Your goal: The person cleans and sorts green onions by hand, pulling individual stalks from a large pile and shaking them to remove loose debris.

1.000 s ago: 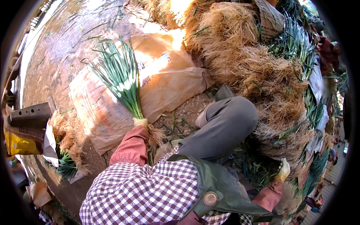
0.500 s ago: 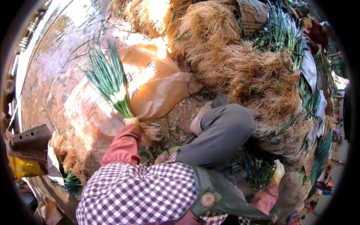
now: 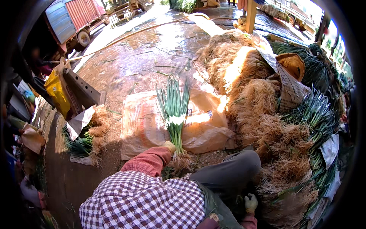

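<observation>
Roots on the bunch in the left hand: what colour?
Roots: tan-brown; shows best in the head view.

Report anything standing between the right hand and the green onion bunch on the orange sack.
The bent, grey-trousered leg lies between the right hand and the green onion bunch. Nothing visible separates the left hand from the bunch's lower stalks.

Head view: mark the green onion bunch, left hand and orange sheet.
Green onion bunch [image 3: 175, 120], head view: sunlit middle of the bunch.
Left hand [image 3: 170, 146], head view: back of the hand.
Orange sheet [image 3: 143, 124], head view: bare surface left of the bunch.
</observation>
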Tool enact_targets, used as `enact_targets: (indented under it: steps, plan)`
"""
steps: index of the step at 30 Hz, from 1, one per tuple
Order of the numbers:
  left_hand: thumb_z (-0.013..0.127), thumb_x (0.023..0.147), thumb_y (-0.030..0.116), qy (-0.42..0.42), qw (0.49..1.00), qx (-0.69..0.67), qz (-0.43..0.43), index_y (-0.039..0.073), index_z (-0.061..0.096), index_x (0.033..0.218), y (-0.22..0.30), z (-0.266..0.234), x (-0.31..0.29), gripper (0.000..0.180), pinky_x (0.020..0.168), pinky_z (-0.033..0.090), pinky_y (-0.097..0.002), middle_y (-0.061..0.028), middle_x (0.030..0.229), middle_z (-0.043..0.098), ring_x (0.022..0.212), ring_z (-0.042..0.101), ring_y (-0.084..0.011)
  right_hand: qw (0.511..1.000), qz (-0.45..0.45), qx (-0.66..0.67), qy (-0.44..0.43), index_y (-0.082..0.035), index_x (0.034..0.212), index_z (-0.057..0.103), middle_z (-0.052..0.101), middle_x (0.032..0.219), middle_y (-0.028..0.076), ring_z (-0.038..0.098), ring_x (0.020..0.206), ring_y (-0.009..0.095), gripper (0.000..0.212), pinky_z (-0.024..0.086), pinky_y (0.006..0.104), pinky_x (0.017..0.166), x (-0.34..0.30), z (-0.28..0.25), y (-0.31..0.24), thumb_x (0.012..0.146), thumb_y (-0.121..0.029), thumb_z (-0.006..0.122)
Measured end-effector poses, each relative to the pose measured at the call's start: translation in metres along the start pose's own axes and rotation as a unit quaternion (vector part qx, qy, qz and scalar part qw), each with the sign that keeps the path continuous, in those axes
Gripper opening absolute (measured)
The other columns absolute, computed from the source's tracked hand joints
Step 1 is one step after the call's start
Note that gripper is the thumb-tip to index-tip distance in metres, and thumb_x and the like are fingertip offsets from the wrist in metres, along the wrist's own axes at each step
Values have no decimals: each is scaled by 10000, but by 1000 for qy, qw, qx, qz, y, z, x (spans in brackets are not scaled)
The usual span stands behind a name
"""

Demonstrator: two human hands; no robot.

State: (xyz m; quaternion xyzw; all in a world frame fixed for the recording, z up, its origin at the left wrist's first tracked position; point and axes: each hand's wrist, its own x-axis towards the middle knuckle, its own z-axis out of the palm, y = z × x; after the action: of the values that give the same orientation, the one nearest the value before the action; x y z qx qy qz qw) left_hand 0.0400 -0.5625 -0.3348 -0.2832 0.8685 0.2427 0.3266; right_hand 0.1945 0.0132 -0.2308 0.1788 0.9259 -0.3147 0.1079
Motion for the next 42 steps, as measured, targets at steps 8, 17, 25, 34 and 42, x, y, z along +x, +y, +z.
enact_targets:
  steps: [8, 17, 25, 34, 42]
  plan:
    - [592, 840, 338, 68, 984, -21, 162, -4, 643, 802, 66, -71, -65, 348, 602, 491, -321, -100, 732, 643, 646, 617, -185, 979, 77, -186, 28, -4, 1155, 544, 642, 911, 161, 629, 779, 248, 388, 510, 363, 705, -1, 60, 116, 808, -168, 599]
    - [643, 811, 312, 99, 890, -315, 313, -6, 646, 831, 192, -99, -142, 319, 482, 466, -302, -81, 653, 608, 535, 577, -167, 963, 177, 202, -29, 3, 1137, 551, 637, 881, 153, 625, 723, 240, 354, 514, 359, 654, 6, 24, 92, 831, -172, 580]
    - [574, 784, 176, 29, 844, -382, 375, -26, 605, 776, 198, -125, -149, 205, 494, 498, -300, -88, 648, 582, 581, 596, -181, 933, 172, 317, 11, 17, 1053, 579, 616, 781, 119, 599, 596, 211, 259, 512, 341, 547, -3, -4, 94, 874, -167, 542]
    - [579, 802, 81, -271, 539, -310, 735, 3, 586, 906, 393, -11, -436, 130, 711, 476, -308, -81, 839, 607, 784, 564, -160, 994, 62, 80, 44, 35, 983, 621, 635, 787, 133, 622, 686, 226, 233, 526, 339, 583, -81, -15, 105, 862, -157, 566]
    - [548, 828, 57, -597, 594, -259, 473, -3, 560, 964, 381, 101, -435, 149, 644, 467, -258, -46, 807, 576, 703, 544, -123, 861, 215, 382, 258, 15, 1124, 574, 651, 925, 110, 626, 718, 166, 306, 511, 281, 655, -173, -110, 49, 900, -194, 558]
